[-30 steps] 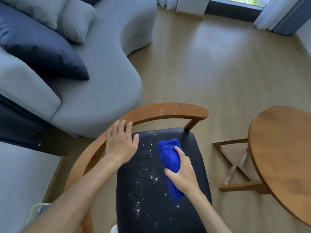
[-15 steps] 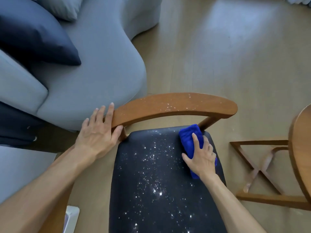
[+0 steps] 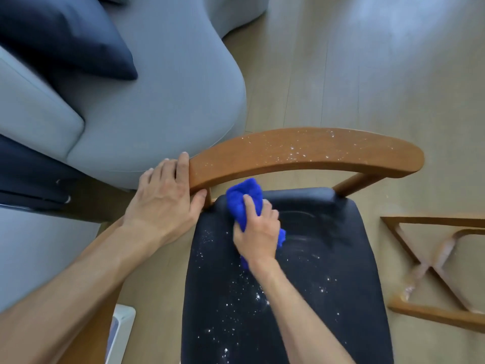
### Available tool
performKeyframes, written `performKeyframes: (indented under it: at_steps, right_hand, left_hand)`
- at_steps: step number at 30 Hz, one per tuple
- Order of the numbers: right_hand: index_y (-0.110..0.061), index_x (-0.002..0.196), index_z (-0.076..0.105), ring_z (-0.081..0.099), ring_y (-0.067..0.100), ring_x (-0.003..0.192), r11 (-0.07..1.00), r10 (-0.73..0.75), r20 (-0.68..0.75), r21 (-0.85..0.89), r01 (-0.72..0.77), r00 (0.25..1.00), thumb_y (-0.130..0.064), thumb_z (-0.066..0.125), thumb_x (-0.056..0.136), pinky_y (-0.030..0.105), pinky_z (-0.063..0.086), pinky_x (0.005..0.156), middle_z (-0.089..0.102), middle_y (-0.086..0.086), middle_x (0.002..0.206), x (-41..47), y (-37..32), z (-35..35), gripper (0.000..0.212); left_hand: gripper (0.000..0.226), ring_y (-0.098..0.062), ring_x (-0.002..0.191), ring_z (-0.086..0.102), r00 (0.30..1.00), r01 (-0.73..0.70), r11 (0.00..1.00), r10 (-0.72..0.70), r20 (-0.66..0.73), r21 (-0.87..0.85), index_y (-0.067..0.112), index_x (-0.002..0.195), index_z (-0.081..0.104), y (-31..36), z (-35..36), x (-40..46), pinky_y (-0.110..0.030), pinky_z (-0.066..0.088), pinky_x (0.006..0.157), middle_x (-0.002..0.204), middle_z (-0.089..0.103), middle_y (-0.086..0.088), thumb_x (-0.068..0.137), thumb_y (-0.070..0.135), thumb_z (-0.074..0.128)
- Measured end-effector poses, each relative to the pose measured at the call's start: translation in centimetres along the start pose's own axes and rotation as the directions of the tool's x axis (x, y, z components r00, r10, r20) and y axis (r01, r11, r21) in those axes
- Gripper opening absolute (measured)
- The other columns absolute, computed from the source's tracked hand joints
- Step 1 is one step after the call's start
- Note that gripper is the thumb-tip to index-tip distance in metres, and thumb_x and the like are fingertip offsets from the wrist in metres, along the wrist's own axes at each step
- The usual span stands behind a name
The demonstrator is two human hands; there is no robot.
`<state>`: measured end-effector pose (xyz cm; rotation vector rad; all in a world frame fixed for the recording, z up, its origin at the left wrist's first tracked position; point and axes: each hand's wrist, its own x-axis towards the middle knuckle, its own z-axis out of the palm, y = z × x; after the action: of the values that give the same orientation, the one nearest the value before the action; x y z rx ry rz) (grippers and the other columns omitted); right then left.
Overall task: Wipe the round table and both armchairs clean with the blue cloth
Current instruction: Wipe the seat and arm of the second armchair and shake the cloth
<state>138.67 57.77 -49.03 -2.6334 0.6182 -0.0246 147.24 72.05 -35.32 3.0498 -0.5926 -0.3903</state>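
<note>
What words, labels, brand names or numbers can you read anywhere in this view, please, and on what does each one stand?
None: no readable text shows on the armchair, the blue cloth, the sofa or the white object at the bottom edge.

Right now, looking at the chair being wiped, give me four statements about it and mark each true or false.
1. The right hand holds the blue cloth against the dark seat. True.
2. The left hand lies flat on the seat. False: it grips the wooden backrest.
3. White specks dot the backrest. True.
4. The seat is wiped clean all over. False: specks remain on its near part.
</note>
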Motion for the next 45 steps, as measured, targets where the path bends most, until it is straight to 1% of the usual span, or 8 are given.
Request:
performKeyframes:
  at_steps: [8,15,20,25,31,36,40,45]
  right_hand:
    - [-0.028,0.108,0.055,0.046,0.025,0.068,0.736,-0.646,0.344,0.049,0.675,0.681,-0.020,0.056,0.063,0.032,0.038,0.060,0.053,0.007,0.097,-11.2,-2.9,3.4,0.046]
    - [-0.019,0.129,0.059,0.054,0.041,0.086,0.983,-0.099,-0.041,-0.161,0.092,0.994,-0.010,0.068,0.073,0.046,0.048,0.074,0.056,0.021,0.111,1.2,12.5,-7.0,0.057]
    - [-0.019,0.137,0.047,0.050,0.044,0.110,0.887,0.461,-0.217,0.142,-0.439,0.861,-0.017,0.064,0.086,0.045,0.041,0.094,0.047,0.025,0.122,-1.1,17.2,-7.8,0.053]
    - [-0.016,0.118,0.066,0.055,0.036,0.077,0.991,-0.054,-0.050,0.116,0.059,0.997,-0.009,0.069,0.061,0.038,0.048,0.064,0.059,0.017,0.104,-13.2,3.1,0.2,0.058]
    - [-0.032,0.108,0.060,0.041,0.021,0.064,0.788,-0.613,0.258,0.122,0.604,0.747,-0.013,0.047,0.071,0.031,0.040,0.060,0.054,0.006,0.092,-19.3,0.7,1.6,0.044]
    - [-0.019,0.122,0.065,0.057,0.041,0.083,0.979,-0.191,-0.061,-0.084,0.186,0.980,-0.003,0.068,0.067,0.045,0.051,0.074,0.059,0.019,0.110,-8.8,14.2,-6.6,0.058]
    - [-0.015,0.137,0.049,0.049,0.045,0.108,0.901,0.432,-0.200,0.128,-0.414,0.880,-0.010,0.065,0.084,0.046,0.040,0.097,0.048,0.026,0.119,-7.1,17.4,-7.4,0.056]
    - [-0.020,0.124,0.059,0.054,0.037,0.080,0.996,0.006,0.004,0.088,-0.007,1.000,-0.009,0.068,0.062,0.041,0.050,0.069,0.056,0.016,0.106,-18.0,5.9,-1.3,0.063]
  left_hand:
    - [0.066,-0.035,0.118,0.047,1.000,0.011,1.000,-0.011,0.003,-0.025,0.004,0.143,0.023,0.1,-0.4,-0.1,-0.047,0.035,0.100,0.128,0.047,-0.020,0.093,0.042,0.044]
    - [0.064,-0.034,0.115,0.049,1.000,-0.003,0.999,0.003,-0.003,-0.042,0.007,0.141,0.021,-0.1,-0.5,-0.2,-0.047,0.037,0.099,0.127,0.047,-0.019,0.094,0.045,0.040]
    - [0.061,-0.037,0.111,0.050,1.000,-0.022,1.000,0.021,-0.008,-0.018,0.003,0.138,0.026,0.0,-0.4,-0.1,-0.048,0.038,0.096,0.123,0.049,-0.022,0.094,0.042,0.041]
    - [0.059,-0.038,0.108,0.049,1.000,-0.027,1.000,0.026,-0.016,-0.012,0.001,0.134,0.029,0.0,-0.3,0.1,-0.049,0.038,0.094,0.120,0.050,-0.023,0.093,0.041,0.042]
    - [0.060,-0.039,0.107,0.048,1.000,-0.020,1.000,0.020,-0.006,-0.015,0.003,0.136,0.026,0.1,-0.4,0.1,-0.050,0.039,0.091,0.119,0.048,-0.023,0.094,0.042,0.040]
    - [0.059,-0.040,0.105,0.049,0.999,-0.027,0.999,0.026,-0.024,-0.021,0.004,0.135,0.025,0.0,-0.2,0.2,-0.051,0.038,0.090,0.118,0.048,-0.024,0.093,0.043,0.039]
    - [0.063,-0.041,0.110,0.047,0.998,-0.039,0.999,0.039,-0.049,-0.017,0.004,0.140,0.021,-0.2,0.3,0.2,-0.053,0.038,0.093,0.124,0.046,-0.026,0.094,0.044,0.037]
    - [0.078,-0.041,0.124,0.039,0.998,-0.040,0.999,0.040,-0.039,-0.019,0.011,0.149,0.003,-0.3,0.4,0.0,-0.052,0.032,0.101,0.138,0.036,-0.025,0.092,0.049,0.040]
